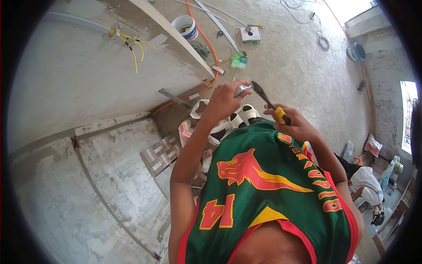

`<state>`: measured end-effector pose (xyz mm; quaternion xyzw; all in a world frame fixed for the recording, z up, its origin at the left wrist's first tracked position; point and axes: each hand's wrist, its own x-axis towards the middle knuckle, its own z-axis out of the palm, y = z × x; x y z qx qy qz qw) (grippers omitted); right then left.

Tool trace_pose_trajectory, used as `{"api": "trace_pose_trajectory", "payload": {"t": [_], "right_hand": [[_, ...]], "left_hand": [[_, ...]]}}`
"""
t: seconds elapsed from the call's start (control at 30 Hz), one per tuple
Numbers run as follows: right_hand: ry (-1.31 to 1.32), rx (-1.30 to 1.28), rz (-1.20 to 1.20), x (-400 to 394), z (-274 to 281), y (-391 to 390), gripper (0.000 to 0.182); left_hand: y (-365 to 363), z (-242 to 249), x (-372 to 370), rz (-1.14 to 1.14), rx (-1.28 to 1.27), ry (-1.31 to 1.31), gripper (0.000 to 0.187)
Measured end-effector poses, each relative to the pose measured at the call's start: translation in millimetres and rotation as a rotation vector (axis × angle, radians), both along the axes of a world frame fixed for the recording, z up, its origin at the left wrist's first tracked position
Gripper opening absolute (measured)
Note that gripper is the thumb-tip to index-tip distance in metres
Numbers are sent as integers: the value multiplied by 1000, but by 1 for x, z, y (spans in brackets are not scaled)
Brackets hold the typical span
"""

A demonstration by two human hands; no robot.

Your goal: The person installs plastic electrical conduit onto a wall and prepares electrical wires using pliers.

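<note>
My left hand (227,99) is closed around a small grey metal piece (242,90), held out in front of my chest. My right hand (296,124) grips a tool by its yellow and black handle (281,115). The tool's dark, flat blade (261,92) points up and left, toward the metal piece, with its tip near my left fingertips. Whether the tip touches the piece I cannot tell. Below both hands are my black and white shoes (247,112), with whitish sacks (200,109) to their left.
Yellow wires (127,38) stick out of the wall at left. An orange hose (206,37) runs along the floor past a bucket (184,28) and a white box (250,35). Another bucket (356,52) stands at right. A person (367,185) is bent down at lower right.
</note>
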<state>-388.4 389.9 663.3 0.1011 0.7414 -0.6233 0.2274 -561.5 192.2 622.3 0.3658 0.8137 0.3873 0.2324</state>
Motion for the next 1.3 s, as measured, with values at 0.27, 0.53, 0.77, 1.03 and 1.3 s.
{"api": "trace_pose_trajectory", "payload": {"t": [0.27,0.53,0.77,1.03,1.3], "right_hand": [[8,8,28,6,-7,0,48],[12,-6,34,5,-13,6,47],[-31,-41,-3,-3,-13,3,40],[27,-38,-76,-1,-17,-12,34],[-74,-57,-177,-3,-19,-20,32]], "left_hand": [[15,-3,0,5,-2,-18,35],[24,-18,-5,-4,-6,31,44],[26,-13,-7,-46,-28,88,48],[26,-12,-15,-75,-26,51,47],[27,-1,-18,-100,-51,65,46]]}}
